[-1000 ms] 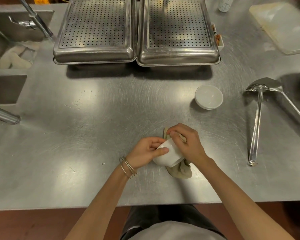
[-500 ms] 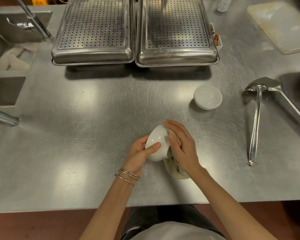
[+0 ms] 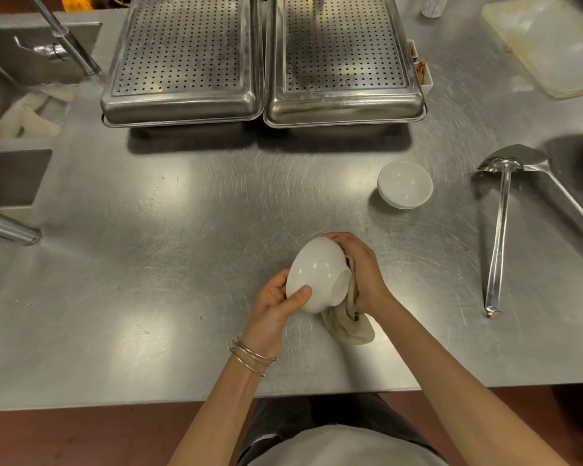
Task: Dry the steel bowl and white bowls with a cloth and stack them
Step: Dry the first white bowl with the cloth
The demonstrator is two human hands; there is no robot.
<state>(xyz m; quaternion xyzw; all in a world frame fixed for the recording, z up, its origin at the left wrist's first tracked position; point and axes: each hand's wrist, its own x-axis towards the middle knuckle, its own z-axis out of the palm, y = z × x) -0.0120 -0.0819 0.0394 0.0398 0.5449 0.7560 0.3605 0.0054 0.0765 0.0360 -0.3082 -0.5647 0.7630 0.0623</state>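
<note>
head view: person at a steel tabletop (image 3: pixel 148 264), both hands working one white bowl (image 3: pixel 317 274) above the near-centre of the tabletop. bowl is tipped on its side, base up and toward the camera's right, mouth facing away to the upper left, so the inside is hidden. left hand (image 3: pixel 276 304) has its grip closed on the bowl's lower left wall, thumb lying across the outside. right hand (image 3: pixel 360 267) has its grip closed on a beige cloth (image 3: pixel 347 324), pressed against the bowl's right side near the foot ring; fingertips curl over the bowl's far edge. loose end of the cloth hangs down below the bowl and looks to touch the tabletop, can't confirm contact. thin metal bangles (image 3: pixel 249 356) on the left wrist.

second white bowl (image 3: pixel 405 185) sits upright on the tabletop, well apart, up and to the right of the hands. steel ladle (image 3: pixel 498 237) lies further right, cup end away from the person. two perforated steel trays (image 3: pixel 260 58) sit side by side at the back, touching or nearly so. cutting board (image 3: pixel 552 45) at the back right corner. sink (image 3: pixel 21 105) at the left with a faucet (image 3: pixel 68 38) over it.
</note>
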